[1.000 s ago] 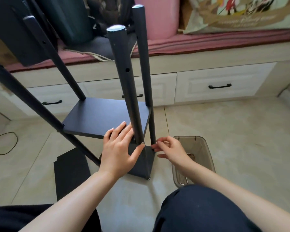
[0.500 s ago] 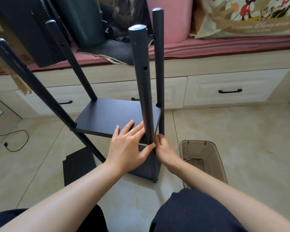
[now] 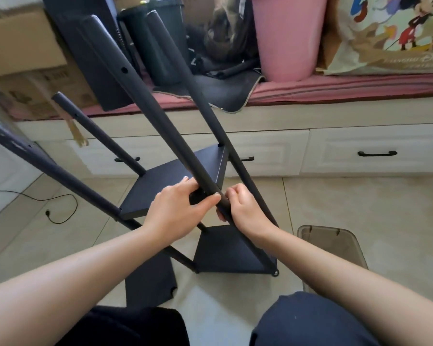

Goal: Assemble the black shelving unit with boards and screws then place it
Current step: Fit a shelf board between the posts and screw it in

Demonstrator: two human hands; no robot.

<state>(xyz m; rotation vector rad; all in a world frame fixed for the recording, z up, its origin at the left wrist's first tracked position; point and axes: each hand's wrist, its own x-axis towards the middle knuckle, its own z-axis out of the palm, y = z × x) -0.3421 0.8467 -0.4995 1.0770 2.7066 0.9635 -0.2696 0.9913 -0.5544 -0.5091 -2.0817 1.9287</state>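
Tiled floor (image 3: 348, 208) carries: tilted shelving unit (image 3: 225, 253), loose black board (image 3: 149, 283) near left, clear bin (image 3: 335, 243) right, cable (image 3: 60, 208) far left.

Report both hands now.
Left hand: fingers grip the black pole.
Right hand: fingers curled at the same pole; grip cannot be told.

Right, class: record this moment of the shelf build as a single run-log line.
stage: assembly, unit tilted | left hand: grips near post at upper board | right hand: curled round same post | spare board: on floor
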